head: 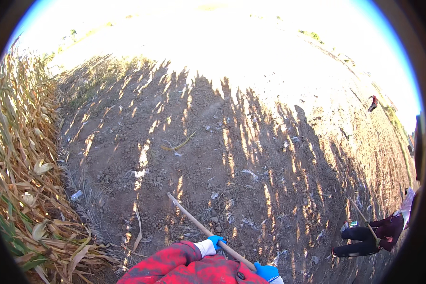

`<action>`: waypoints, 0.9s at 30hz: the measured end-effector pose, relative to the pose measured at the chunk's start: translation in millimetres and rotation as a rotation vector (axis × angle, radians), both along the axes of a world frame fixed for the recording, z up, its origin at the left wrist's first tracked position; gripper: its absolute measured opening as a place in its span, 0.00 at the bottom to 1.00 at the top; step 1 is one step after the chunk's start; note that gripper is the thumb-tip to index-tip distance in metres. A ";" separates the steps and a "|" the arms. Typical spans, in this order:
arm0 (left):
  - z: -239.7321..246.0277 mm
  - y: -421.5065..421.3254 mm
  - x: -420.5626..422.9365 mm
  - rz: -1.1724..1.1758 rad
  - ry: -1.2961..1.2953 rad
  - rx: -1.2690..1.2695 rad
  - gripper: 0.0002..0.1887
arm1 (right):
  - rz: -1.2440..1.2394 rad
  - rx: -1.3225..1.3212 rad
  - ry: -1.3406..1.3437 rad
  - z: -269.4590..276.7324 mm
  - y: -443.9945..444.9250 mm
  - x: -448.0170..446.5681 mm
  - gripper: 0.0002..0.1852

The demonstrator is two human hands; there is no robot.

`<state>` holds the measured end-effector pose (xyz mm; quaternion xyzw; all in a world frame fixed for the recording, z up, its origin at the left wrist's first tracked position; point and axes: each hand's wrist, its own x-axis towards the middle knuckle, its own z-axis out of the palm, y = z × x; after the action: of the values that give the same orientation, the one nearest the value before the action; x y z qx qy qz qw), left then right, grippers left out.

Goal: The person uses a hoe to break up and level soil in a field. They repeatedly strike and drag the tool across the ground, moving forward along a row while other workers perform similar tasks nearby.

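A long wooden pole [195, 222] runs slantwise in front of me, from lower right to upper left. My left hand [217, 241], in a blue-palmed glove with a white cuff, is closed around its middle. Lower down, close to my red and dark patterned jacket [209, 271], my right hand [267, 272] in a similar blue glove grips the pole near its lower end in view. The pole's far end lies over the bare soil [184, 167]; no tool head can be made out there.
Dry maize plants [25, 170] with ears stand along the left. Plastic film scraps [250, 174] and a dry leaf [138, 227] litter the clods. At right, a person [372, 236] holds a long wooden handle [358, 209]; another person [372, 103] is farther off. Sun glare whitens the distance.
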<state>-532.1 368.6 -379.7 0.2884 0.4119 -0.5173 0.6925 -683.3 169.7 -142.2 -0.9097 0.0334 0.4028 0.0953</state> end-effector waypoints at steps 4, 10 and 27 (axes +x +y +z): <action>-20.0 -1.8 -4.6 -0.144 -0.001 0.094 0.10 | 0.004 0.065 -0.293 -24.5 -11.2 -31.7 0.12; 27.4 -2.2 16.3 -0.032 -0.066 0.259 0.06 | -0.231 0.175 -0.275 -28.5 -20.4 -48.5 0.22; 141.3 84.7 122.5 0.559 -0.696 0.296 0.10 | -0.215 0.348 -0.154 -18.7 55.1 82.1 0.30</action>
<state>-409.6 453.3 -238.4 0.4182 0.2864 -0.1191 0.8538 -601.2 224.8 -161.0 -0.8987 0.0527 0.3196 0.2956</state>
